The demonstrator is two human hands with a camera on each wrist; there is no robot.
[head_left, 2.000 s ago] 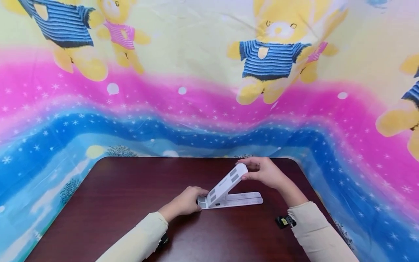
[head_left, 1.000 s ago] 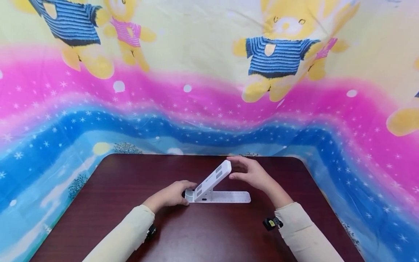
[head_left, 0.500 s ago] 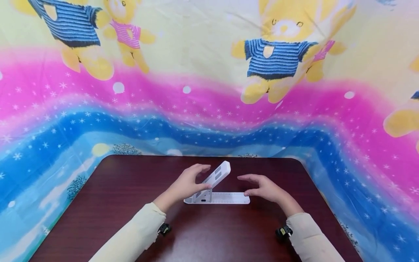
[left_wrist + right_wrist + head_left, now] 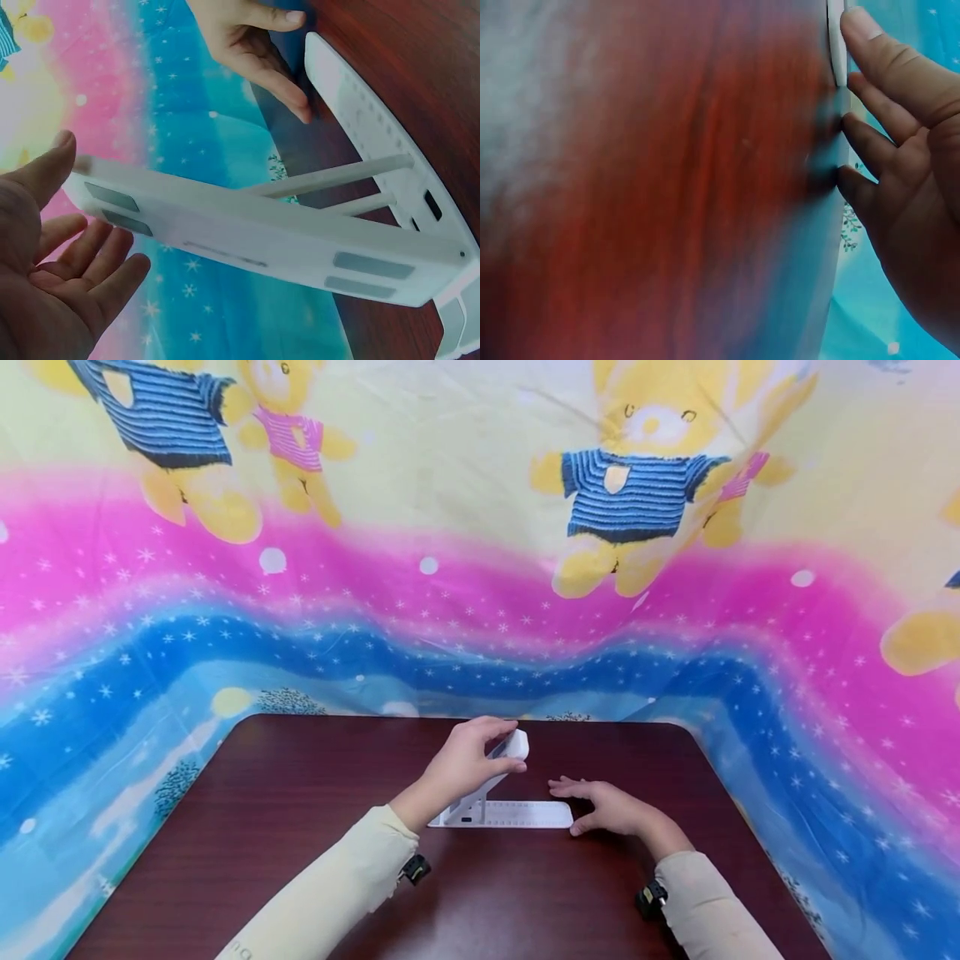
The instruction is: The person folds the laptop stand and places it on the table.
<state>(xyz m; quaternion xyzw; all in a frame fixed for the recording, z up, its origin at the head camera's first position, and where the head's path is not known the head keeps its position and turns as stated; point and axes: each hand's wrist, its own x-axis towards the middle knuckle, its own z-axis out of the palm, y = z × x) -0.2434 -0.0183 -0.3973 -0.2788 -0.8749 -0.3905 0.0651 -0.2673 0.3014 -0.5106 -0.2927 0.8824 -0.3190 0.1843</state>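
A white folding laptop stand (image 4: pixel 525 813) with grey pads sits on the table. Its base lies flat, and its upper arm (image 4: pixel 217 217) slants up to the right, propped by thin struts (image 4: pixel 330 180). My left hand (image 4: pixel 463 764) is around the raised end of that arm, thumb at one edge and fingertips right at the other, with a gap toward the palm in the left wrist view. At the base's right end is my right hand (image 4: pixel 611 806), fingers spread, thumb by the corner. The right wrist view shows the right thumb (image 4: pixel 892 64) beside the white end.
The dark red-brown table (image 4: pixel 315 785) has rounded far corners. Behind it hangs a cloth (image 4: pixel 450 527) printed with bears, on pink and blue bands. A small black device (image 4: pixel 651 899) is worn on each wrist.
My left hand has left the stand's hinge end and risen to the raised end of the arm. My right hand has let go of that end and come down to the base's right end.
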